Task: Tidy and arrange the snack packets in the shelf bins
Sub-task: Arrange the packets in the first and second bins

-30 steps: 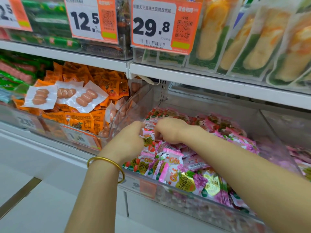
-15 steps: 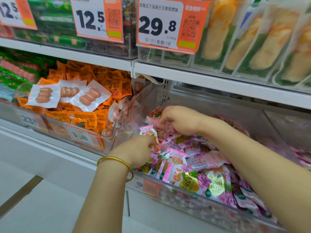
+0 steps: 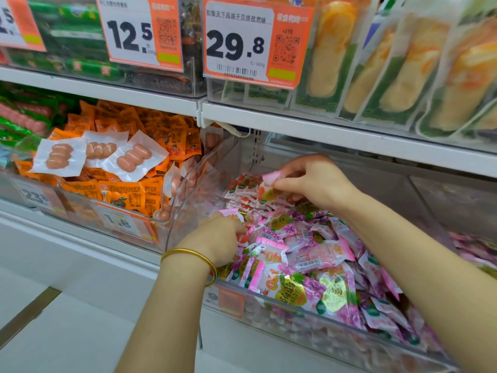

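Our right hand (image 3: 314,181) pinches a pink packet (image 3: 270,181) with its fingers over the bin (image 3: 185,200), while our left hand (image 3: 217,240) curls its fingers among the packets (image 3: 309,254), grip unclear.

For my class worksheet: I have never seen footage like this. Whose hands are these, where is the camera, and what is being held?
There is no machine here. A person wears one camera on the head, looking down at their own bare hands. The right hand pinches a pink-and-white snack packet in its fingers over a clear shelf bin heaped with pink packets. The left hand, wearing a gold bangle, reaches into the same heap; what it grips is hidden. The next bin holds orange packets and sausage packs.
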Demonstrator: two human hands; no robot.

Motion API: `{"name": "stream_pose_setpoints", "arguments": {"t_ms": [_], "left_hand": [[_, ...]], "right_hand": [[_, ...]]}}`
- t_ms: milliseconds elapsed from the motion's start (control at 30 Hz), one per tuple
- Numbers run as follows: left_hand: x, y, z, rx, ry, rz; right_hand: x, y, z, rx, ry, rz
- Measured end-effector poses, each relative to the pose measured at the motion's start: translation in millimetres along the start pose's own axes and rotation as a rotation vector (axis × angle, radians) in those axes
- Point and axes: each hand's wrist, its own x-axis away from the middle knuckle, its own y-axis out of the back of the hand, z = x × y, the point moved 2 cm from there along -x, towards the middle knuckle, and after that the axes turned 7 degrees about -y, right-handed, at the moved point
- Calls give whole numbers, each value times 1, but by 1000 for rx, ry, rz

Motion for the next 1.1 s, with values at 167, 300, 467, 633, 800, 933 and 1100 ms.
{"name": "stream_pose_setpoints", "arguments": {"t_ms": [167,300,467,633,800,933,1100], "left_hand": [[-1,0,-6,2,-6,33],[-6,-2,-10,-8,9,52],[-11,-4,-3,-6,50,27],[-12,3,1,37,71,-30],[-10,4,3,102,73,-100],[8,25,3,196,47,-257],[26,38,7,492,-14,-433]], "right_hand": [[-20,-3,-8,-259,-216,6],[-52,-21,1,-345,-352,35],[-82,-41,3,134,-271,-111],[-58,-56,12,528,137,114],[-61,-55,12,646,175,77],[-47,-54,17,558,279,142],[-36,-88,8,828,325,450]]}}
